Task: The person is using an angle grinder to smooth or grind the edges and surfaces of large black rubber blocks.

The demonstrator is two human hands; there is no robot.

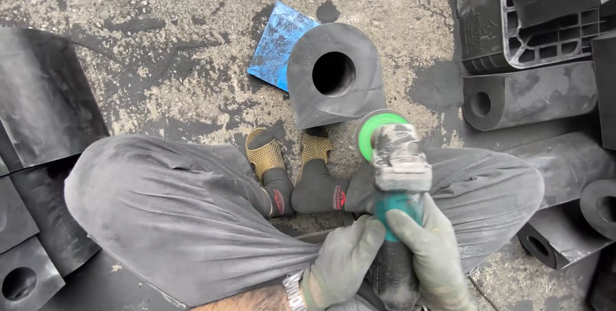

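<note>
Straight ahead of my hands, beyond my feet, the big grey rubber block (333,77) stands on the floor, its bore facing me. My left hand (340,266) and right hand (433,256) both grip the angle grinder (398,182), its long axis pointing at the block, right hand slightly nearer.

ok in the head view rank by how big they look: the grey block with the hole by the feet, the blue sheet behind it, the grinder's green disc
1. grey block with the hole: clearly largest.
2. blue sheet: smaller, though the block hides part of it.
3. green disc: smallest, though partly hidden by the grinder and nearer the camera.
</note>
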